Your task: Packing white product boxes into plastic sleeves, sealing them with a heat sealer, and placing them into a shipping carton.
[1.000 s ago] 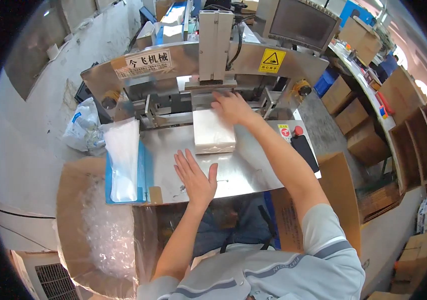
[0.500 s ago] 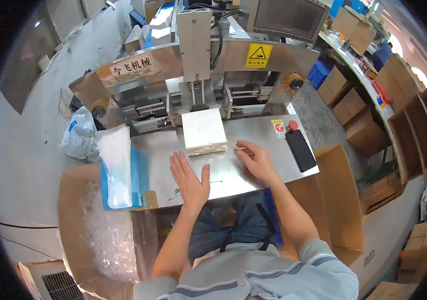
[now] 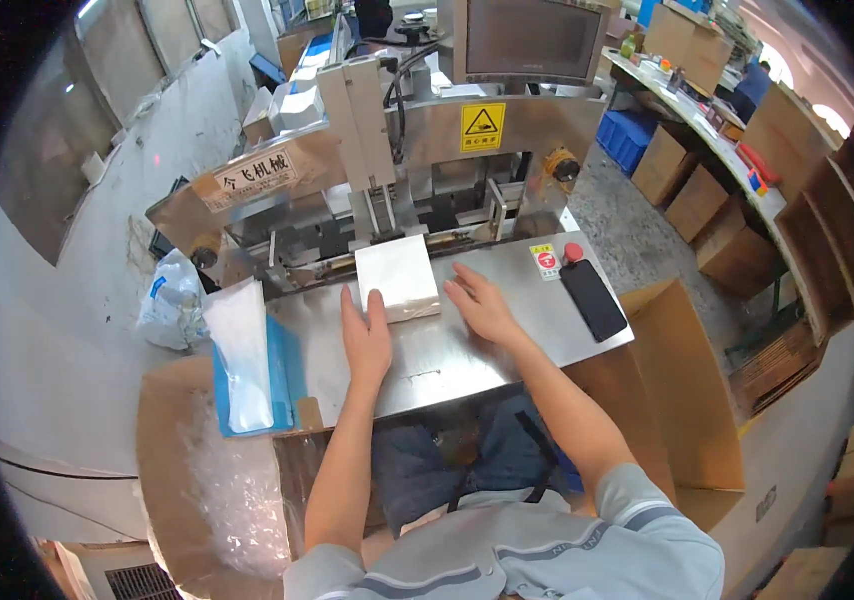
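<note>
A white square block [image 3: 394, 272], perhaps a box or a stack, with a shiny front side, lies on the metal worktable [image 3: 467, 368] against the machine. My left hand [image 3: 366, 343] is at its left front corner, fingers stretched forward and thumb apart; whether it touches the block I cannot tell. My right hand [image 3: 484, 308] hovers just off the block's right side, fingers apart and slightly bent, holding nothing. Behind the block stands the metal machine [image 3: 360, 130] with an upright central column and upright side plates on rails.
A blue bin [image 3: 285, 372] with clear plastic sheets [image 3: 242, 350] stands at the table's left. A black phone [image 3: 593, 300] and a red button [image 3: 573, 252] sit on the right. Cardboard boxes flank the table: the left box [image 3: 169, 440] holds clear film, the right box [image 3: 692, 400] is open.
My left hand has moved forward to the block's side. My right hand stays near the opposite side. The machine's side plates have spread apart. The whole view has shifted slightly.
</note>
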A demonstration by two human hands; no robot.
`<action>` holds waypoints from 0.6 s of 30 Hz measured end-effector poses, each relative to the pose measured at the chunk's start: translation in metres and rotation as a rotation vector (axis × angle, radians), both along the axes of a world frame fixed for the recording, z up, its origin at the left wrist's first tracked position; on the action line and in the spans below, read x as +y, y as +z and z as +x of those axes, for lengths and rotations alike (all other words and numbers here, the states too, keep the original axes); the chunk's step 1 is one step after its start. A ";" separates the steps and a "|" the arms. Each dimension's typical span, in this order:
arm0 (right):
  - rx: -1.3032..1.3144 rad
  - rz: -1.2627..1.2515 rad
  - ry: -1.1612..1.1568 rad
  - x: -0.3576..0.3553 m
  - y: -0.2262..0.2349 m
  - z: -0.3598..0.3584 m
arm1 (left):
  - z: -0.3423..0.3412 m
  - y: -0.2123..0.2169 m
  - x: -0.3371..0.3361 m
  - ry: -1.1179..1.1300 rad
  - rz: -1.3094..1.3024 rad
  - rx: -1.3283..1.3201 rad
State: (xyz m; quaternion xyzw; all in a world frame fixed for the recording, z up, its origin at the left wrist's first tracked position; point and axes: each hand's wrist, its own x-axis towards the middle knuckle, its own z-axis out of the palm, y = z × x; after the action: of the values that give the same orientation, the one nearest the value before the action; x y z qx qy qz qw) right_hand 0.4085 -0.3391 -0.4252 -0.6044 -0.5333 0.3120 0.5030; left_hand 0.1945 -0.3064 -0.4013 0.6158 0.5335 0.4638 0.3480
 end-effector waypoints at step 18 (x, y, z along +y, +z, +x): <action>0.286 -0.183 0.036 0.024 0.010 -0.017 | 0.011 -0.008 0.014 -0.135 -0.133 -0.352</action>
State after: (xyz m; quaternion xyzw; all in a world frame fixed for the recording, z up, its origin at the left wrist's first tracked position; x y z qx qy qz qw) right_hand 0.3914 -0.3156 -0.4153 -0.5874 -0.4363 0.4510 0.5111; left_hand 0.2055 -0.2921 -0.4096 0.5352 0.4513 0.5037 0.5061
